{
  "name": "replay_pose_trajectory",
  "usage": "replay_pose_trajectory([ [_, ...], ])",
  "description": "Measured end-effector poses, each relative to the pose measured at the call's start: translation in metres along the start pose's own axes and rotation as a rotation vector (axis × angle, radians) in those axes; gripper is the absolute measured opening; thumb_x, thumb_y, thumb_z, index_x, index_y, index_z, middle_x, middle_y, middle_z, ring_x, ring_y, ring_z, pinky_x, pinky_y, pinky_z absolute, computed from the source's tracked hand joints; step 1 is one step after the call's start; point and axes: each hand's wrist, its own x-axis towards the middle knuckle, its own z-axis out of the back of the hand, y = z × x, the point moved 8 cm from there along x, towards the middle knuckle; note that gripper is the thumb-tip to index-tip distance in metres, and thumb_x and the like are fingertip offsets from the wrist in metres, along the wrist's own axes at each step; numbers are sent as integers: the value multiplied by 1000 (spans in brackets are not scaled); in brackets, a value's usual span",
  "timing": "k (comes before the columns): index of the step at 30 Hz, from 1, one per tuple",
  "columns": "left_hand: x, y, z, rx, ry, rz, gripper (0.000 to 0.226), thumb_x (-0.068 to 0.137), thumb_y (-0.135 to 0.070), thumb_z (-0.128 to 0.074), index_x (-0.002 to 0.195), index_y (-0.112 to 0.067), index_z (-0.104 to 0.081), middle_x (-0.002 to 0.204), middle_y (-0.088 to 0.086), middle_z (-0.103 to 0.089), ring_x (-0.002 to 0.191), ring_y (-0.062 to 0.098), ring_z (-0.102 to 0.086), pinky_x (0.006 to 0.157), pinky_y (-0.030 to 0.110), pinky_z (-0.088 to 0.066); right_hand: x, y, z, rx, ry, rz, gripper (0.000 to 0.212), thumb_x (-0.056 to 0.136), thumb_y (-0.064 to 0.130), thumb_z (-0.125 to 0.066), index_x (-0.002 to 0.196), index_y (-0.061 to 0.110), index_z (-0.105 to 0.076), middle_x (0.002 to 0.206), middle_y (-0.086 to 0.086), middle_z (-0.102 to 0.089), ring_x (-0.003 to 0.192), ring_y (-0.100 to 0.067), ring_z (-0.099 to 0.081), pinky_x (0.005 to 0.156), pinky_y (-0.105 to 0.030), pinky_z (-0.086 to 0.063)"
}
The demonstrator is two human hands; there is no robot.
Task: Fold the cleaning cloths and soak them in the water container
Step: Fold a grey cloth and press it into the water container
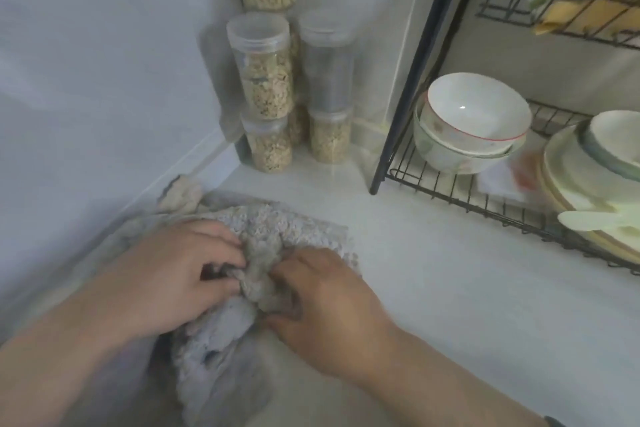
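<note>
A grey, nubby cleaning cloth (pixel 277 229) lies crumpled on the white counter near the left wall. My left hand (pixel 173 274) grips a bunched fold of it from the left, fingers curled into the fabric. From the right, my right hand (pixel 325 308) pinches the same raised fold. More grey cloth (pixel 214 357) spreads below and between my wrists toward the front edge. A second small crumpled cloth (pixel 181 194) sits by the wall behind. No water container is in view.
Several clear lidded jars (pixel 266 80) of grain stand stacked in the corner. A black wire dish rack (pixel 450 191) at the right holds stacked white bowls (pixel 474 121) and plates (pixel 581 180). Bare white counter (pixel 450 288) lies right of my hands.
</note>
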Motion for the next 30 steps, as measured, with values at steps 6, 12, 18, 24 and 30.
replay_pose_trajectory([
  [6, 10, -6, 16, -5, -104, -1, 15, 66, -52, -56, 79, -46, -63, 89, -25, -63, 90, -5, -57, 70, 14, -41, 5, -31, 34, 320, -145, -161, 13, 84, 15, -55, 82, 27, -54, 64, 18, -56, 58, 1, -50, 50, -12, -37],
  [12, 3, 5, 20, 233, -164, 98, 37, 70, -47, -53, 106, -38, -58, 102, -15, -59, 97, 13, -57, 81, 30, -42, -12, -40, 78, 417, -251, -145, 21, 85, 6, -54, 78, 24, -49, 70, -1, -61, 45, -7, -41, 38, -15, -32],
  [18, -13, -5, 24, 66, -254, 124, 27, 68, -34, -80, 84, -45, -61, 95, -16, -61, 85, 5, -57, 75, 29, -42, -46, -43, 82, 253, -252, -142, 23, 83, 7, -60, 71, 22, -47, 83, 5, -70, 53, -11, -53, 42, -19, -38],
  [24, -23, -41, 32, -15, -239, -18, 21, 77, -33, -74, 77, -48, -59, 97, -22, -61, 91, 4, -58, 77, 23, -41, -90, -28, 110, 156, -341, -193, 23, 84, 9, -57, 70, 19, -42, 50, 15, -44, 44, -3, -33, 38, -12, -27],
  [30, -23, -108, 65, -400, -210, -155, 16, 86, -20, -66, 91, -34, -70, 91, -15, -70, 81, -1, -65, 71, 20, -48, -142, 4, 184, 238, -463, -235, 21, 65, 23, -64, 70, 20, -45, 64, 3, -40, 58, -13, -35, 56, -28, -30],
])
